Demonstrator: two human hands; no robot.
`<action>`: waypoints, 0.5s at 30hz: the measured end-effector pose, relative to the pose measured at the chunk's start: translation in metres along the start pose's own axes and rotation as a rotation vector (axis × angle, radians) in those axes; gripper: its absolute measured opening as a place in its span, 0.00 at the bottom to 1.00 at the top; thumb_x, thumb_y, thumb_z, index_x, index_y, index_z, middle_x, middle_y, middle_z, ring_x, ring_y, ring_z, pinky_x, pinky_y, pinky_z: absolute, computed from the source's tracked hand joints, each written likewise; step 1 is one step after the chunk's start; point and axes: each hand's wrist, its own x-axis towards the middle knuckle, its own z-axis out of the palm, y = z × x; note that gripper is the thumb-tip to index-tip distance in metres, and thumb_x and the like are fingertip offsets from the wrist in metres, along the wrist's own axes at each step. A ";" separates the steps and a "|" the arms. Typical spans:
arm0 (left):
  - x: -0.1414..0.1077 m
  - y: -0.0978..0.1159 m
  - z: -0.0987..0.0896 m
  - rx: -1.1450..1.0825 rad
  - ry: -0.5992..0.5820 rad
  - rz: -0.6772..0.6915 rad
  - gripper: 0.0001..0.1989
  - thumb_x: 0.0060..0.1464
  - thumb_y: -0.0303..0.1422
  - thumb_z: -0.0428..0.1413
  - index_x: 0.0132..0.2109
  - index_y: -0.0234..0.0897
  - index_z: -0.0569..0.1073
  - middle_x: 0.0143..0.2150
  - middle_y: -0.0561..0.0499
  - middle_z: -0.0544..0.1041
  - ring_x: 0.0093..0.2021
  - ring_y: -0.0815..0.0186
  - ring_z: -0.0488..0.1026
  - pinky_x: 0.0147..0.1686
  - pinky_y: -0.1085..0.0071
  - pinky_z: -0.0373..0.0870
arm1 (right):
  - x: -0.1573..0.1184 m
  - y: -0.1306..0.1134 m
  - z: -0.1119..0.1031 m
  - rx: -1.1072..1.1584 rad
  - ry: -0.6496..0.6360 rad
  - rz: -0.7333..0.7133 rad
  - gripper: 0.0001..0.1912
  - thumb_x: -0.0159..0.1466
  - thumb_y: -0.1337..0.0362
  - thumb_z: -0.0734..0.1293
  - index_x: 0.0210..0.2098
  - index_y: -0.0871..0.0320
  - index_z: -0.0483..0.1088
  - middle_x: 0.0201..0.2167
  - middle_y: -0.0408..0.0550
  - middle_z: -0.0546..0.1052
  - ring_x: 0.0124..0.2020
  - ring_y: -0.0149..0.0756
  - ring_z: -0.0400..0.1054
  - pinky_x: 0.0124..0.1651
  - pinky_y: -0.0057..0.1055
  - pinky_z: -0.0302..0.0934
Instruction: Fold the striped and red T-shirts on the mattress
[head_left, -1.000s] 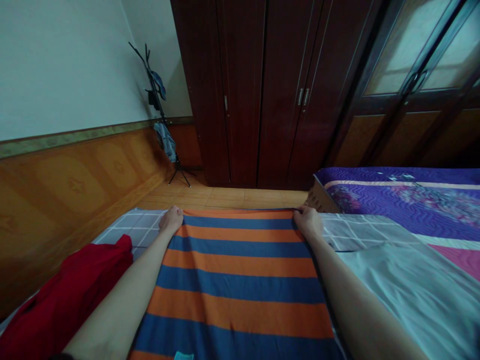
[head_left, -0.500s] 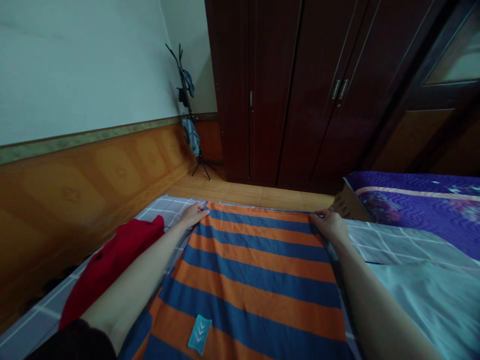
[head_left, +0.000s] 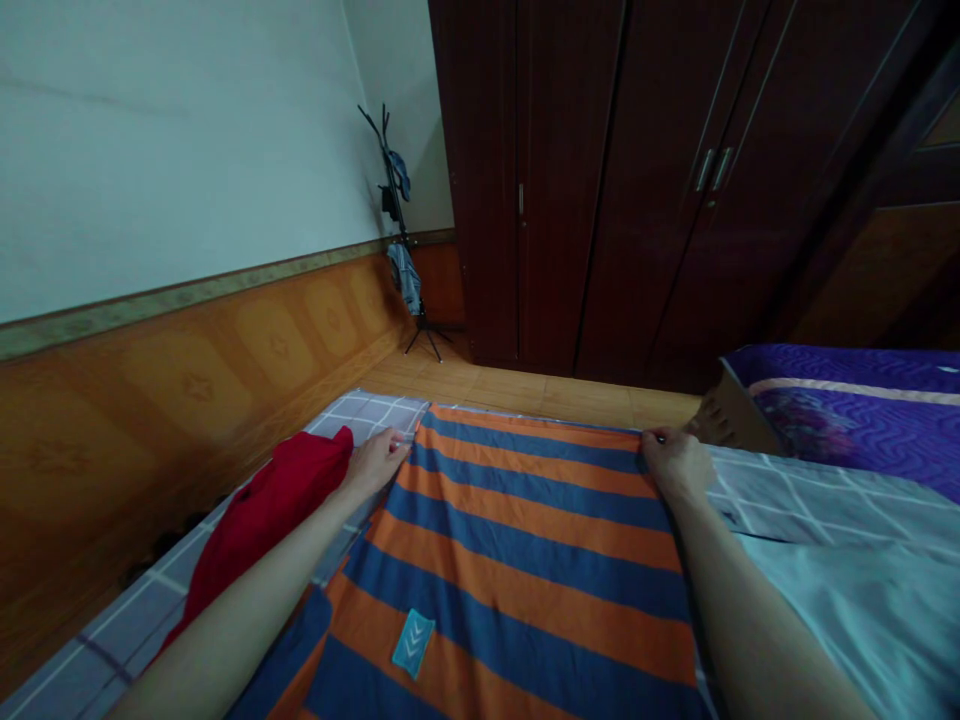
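Observation:
An orange and blue striped shirt [head_left: 517, 520] lies spread in front of me, a small turquoise patch [head_left: 413, 643] near its lower left. At its far right corner, my right hand [head_left: 679, 465] is closed with the fabric edge pinched between thumb and fingers. My left hand [head_left: 379, 462] is beside the left edge, a little below the far left corner. Its fingers look loosened and apart, with the tips close to the cloth; whether they touch it is hard to make out.
Under the shirt is a grey checked sheet [head_left: 810, 500]. Red cloth [head_left: 277, 510] lies left, pale turquoise cloth [head_left: 847, 610] right. Beyond stand a dark wardrobe [head_left: 570, 200], a coat rack [head_left: 401, 220] and a purple-covered bed [head_left: 862, 400]. A panelled wall [head_left: 225, 370] runs along the left.
My left hand has come off the shirt's far left corner and moved back along the left edge, its fingers loosening. The right hand keeps its corner. The view has shifted slightly left.

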 end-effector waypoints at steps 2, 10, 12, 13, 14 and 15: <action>-0.023 -0.009 0.001 0.028 -0.035 0.025 0.13 0.58 0.40 0.49 0.43 0.39 0.73 0.39 0.49 0.77 0.42 0.61 0.73 0.41 0.69 0.67 | 0.001 0.000 0.000 0.011 0.017 0.020 0.21 0.62 0.54 0.58 0.43 0.57 0.77 0.38 0.61 0.77 0.40 0.53 0.71 0.36 0.38 0.62; 0.016 -0.012 0.039 0.128 -0.130 0.040 0.29 0.62 0.46 0.38 0.65 0.39 0.55 0.69 0.45 0.50 0.68 0.54 0.45 0.62 0.52 0.42 | 0.001 0.000 -0.003 0.022 0.074 0.071 0.21 0.65 0.56 0.56 0.47 0.59 0.74 0.38 0.61 0.77 0.41 0.52 0.71 0.36 0.37 0.62; 0.037 -0.009 0.043 0.145 -0.153 -0.019 0.32 0.60 0.50 0.37 0.66 0.39 0.53 0.69 0.42 0.48 0.68 0.48 0.42 0.61 0.45 0.41 | 0.001 0.001 -0.004 0.021 0.062 0.069 0.20 0.64 0.55 0.57 0.45 0.57 0.75 0.38 0.60 0.77 0.41 0.52 0.71 0.36 0.37 0.62; 0.045 -0.007 0.044 0.151 -0.159 -0.044 0.33 0.60 0.52 0.37 0.66 0.39 0.53 0.69 0.41 0.47 0.68 0.46 0.42 0.60 0.42 0.41 | 0.000 0.001 -0.004 0.020 0.052 0.065 0.20 0.64 0.55 0.57 0.45 0.57 0.75 0.38 0.60 0.77 0.41 0.51 0.71 0.36 0.37 0.62; 0.050 -0.005 0.043 0.157 -0.162 -0.062 0.34 0.59 0.53 0.37 0.66 0.39 0.53 0.69 0.40 0.48 0.67 0.44 0.42 0.59 0.40 0.41 | 0.000 0.001 -0.004 0.019 0.040 0.060 0.19 0.64 0.56 0.58 0.44 0.57 0.76 0.38 0.60 0.77 0.41 0.51 0.71 0.36 0.36 0.62; 0.053 -0.004 0.042 0.160 -0.161 -0.071 0.34 0.59 0.53 0.38 0.66 0.39 0.54 0.69 0.39 0.48 0.67 0.43 0.43 0.58 0.40 0.42 | -0.001 0.001 -0.004 0.017 0.030 0.055 0.19 0.63 0.56 0.58 0.44 0.57 0.76 0.38 0.60 0.77 0.41 0.51 0.71 0.36 0.36 0.62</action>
